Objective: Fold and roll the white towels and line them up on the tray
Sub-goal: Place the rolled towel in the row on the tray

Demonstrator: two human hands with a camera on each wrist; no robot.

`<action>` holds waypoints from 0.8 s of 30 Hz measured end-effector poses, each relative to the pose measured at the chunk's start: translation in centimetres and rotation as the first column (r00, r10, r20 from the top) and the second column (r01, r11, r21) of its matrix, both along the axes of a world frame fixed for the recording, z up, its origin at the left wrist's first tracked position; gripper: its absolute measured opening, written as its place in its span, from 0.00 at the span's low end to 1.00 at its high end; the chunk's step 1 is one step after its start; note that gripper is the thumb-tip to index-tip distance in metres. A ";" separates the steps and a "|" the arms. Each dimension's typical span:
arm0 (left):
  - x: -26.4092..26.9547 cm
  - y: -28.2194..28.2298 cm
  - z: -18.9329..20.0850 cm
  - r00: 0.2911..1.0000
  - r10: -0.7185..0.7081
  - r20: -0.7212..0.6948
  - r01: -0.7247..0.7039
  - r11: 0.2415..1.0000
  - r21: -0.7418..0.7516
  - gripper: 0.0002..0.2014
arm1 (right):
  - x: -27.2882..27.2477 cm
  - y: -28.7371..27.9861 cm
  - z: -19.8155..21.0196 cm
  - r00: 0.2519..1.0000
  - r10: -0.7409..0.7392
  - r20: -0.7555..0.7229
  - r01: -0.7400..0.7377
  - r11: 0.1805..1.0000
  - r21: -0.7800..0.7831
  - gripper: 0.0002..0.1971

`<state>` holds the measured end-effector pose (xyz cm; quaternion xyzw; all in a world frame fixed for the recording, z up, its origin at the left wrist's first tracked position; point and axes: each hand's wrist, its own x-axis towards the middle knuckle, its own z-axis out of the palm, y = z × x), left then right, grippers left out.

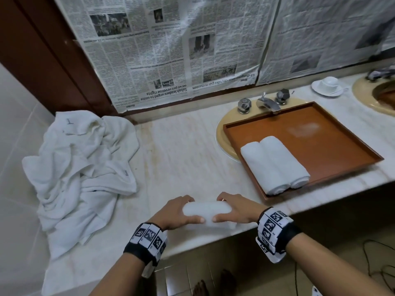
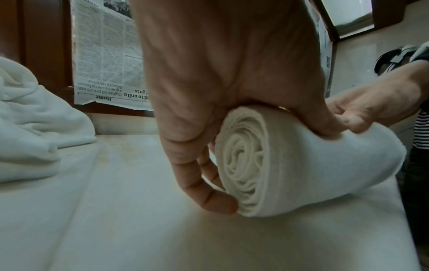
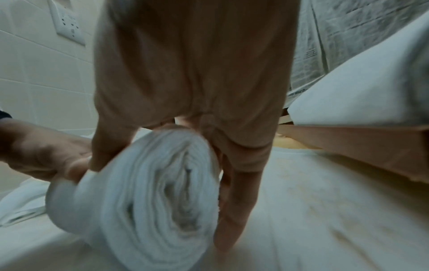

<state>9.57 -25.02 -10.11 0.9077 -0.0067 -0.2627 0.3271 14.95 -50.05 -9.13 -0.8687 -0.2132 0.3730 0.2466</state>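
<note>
Hands at work: the left hand [image 1: 174, 211] and right hand [image 1: 234, 208] each grasp an end of a rolled towel [image 1: 207, 210] on the marble counter [image 1: 181, 150], near a tray [image 1: 333, 146] holding two rolled towels [image 1: 274, 163].

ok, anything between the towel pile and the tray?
Head view: only bare countertop between the towel pile and tray; both hands grip a rolled towel nearer the edge.

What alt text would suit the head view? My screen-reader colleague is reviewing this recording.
Both hands, left hand and right hand, grip a rolled white towel on a marble counter. Right of it, two rolled towels lie side by side on a brown tray; a heap of unfolded towels sits left.
</note>
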 end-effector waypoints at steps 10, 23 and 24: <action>4.8 -4.5 5.9 0.954 -0.243 0.175 0.258 0.964 -0.068 0.33 | -2.1 -6.3 5.3 0.950 -0.198 0.243 0.159 0.972 0.172 0.37; 17.7 -18.2 12.7 0.805 -0.510 0.303 0.535 0.845 -0.001 0.32 | 3.0 -19.5 8.1 0.756 -0.507 0.414 0.417 0.861 0.293 0.40; 19.2 -19.5 12.9 0.797 -0.526 0.297 0.543 0.839 0.028 0.33 | 3.7 -20.6 7.9 0.742 -0.529 0.412 0.429 0.847 0.314 0.39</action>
